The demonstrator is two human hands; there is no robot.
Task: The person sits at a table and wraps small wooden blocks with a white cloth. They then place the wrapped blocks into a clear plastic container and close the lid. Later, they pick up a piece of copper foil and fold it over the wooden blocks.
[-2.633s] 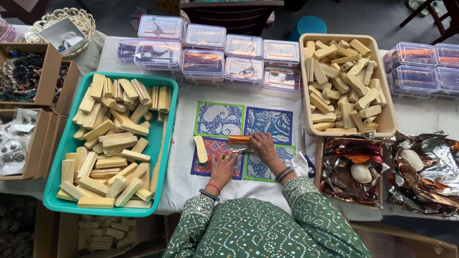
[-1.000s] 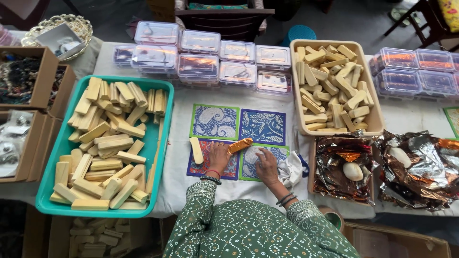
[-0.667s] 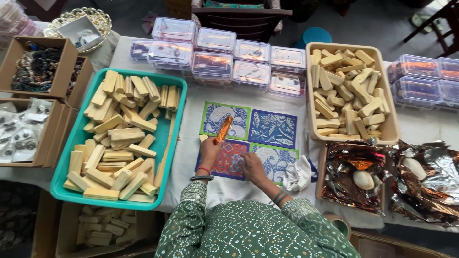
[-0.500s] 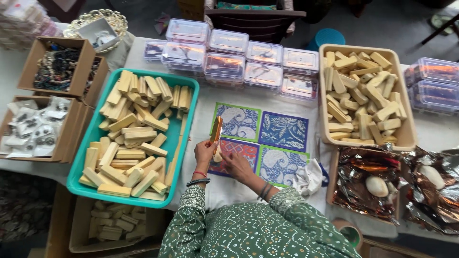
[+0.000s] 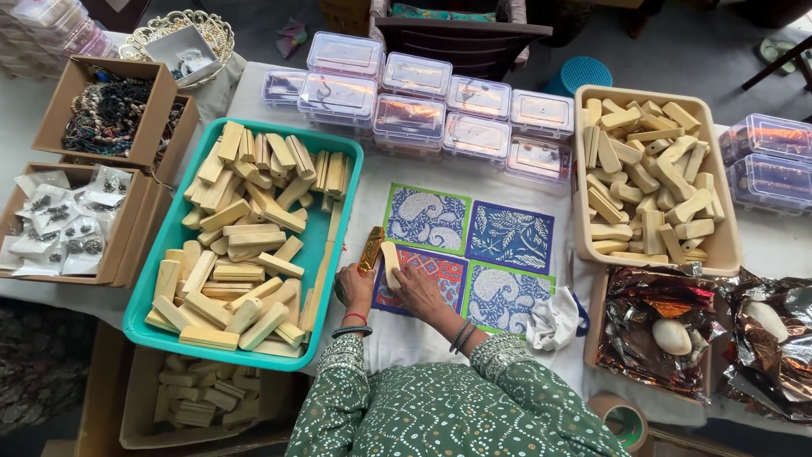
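Gripping a gold-wrapped bar (image 5: 370, 250), the left hand (image 5: 355, 283) hovered beside the right hand (image 5: 416, 286), which held a pale wooden block (image 5: 391, 261) over patterned cloth squares (image 5: 467, 245) on the counter (image 5: 406, 338), near a teal tray (image 5: 338, 161) of blocks.

Dark wooden chair (image 5: 461, 34), grey floor (image 5: 677, 51)
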